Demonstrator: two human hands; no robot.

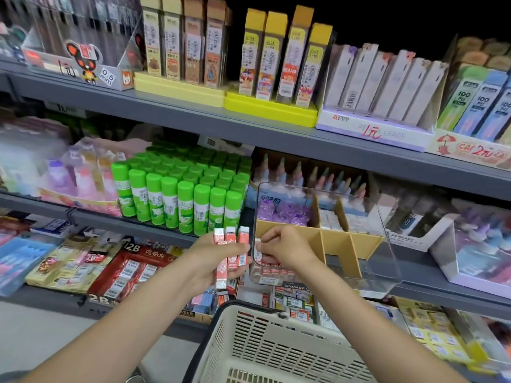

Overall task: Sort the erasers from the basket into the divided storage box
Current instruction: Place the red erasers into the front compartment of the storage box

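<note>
My left hand [214, 258] grips a fanned bunch of red-and-white erasers [231, 239] just left of the clear divided storage box [387, 244]. Over the box's front left compartment, my right hand [284, 248] pinches one red-and-white eraser [257, 251] at the box's left wall. More red erasers [272, 269] lie in that compartment. Brown cardboard dividers [334, 244] split the box; purple packs [282, 214] and white erasers [330, 219] fill the back compartments. The beige slotted basket [276, 349] stands below my hands.
Grey shop shelves [193, 117] carry stock: green glue sticks [177, 200] left of the box, pencil lead boxes above, packs of erasers and 2B sets [130, 269] below. A white display carton [453, 244] stands right of the box.
</note>
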